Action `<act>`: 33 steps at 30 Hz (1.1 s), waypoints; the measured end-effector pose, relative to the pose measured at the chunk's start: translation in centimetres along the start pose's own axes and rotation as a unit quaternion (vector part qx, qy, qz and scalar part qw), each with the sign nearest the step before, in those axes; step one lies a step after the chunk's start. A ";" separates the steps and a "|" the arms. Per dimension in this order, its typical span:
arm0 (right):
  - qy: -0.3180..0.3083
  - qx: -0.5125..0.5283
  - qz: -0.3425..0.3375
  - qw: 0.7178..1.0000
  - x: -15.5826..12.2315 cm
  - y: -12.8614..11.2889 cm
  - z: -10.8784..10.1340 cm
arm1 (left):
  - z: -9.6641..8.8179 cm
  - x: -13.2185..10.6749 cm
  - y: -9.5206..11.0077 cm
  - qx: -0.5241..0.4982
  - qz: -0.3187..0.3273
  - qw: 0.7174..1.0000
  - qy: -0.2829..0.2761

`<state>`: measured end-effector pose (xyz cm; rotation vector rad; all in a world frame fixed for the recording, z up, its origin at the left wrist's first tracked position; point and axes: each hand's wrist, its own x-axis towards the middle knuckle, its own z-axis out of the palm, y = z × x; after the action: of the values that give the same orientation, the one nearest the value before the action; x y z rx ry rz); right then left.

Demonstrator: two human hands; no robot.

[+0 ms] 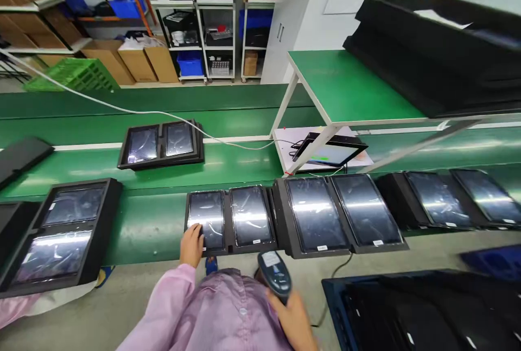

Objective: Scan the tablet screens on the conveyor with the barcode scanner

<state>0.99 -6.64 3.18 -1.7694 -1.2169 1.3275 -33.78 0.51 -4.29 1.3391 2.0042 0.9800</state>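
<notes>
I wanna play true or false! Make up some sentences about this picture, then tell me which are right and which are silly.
1. The right hand holds a handheld scanner. True.
2. The left hand is up on the green shelf. False: the left hand is at the left side of a black tray.
3. The crate at the back is green. True.
4. The left sleeve is yellow. False: the left sleeve is pink.
</notes>
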 end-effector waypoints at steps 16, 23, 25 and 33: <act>0.112 -0.108 0.043 0.987 3.1 0.6 7.3 | -2.5 -6.2 -14.2 -0.009 -0.096 0.990 -0.107; 0.108 -0.097 0.051 0.988 2.9 1.4 7.0 | -2.4 -7.0 -13.7 -0.064 -0.155 0.982 -0.084; 0.115 -0.091 0.053 0.988 2.6 1.2 7.0 | -2.3 -6.7 -12.3 -0.111 -0.180 0.975 -0.071; 0.031 -0.011 0.001 0.999 -1.1 -0.7 12.1 | -2.0 -6.5 -6.4 -0.237 -0.254 0.937 -0.034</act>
<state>-10.81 -8.06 0.42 -1.8139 -1.1996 1.2572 -36.45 -7.66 -8.01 0.5496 1.7690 1.0504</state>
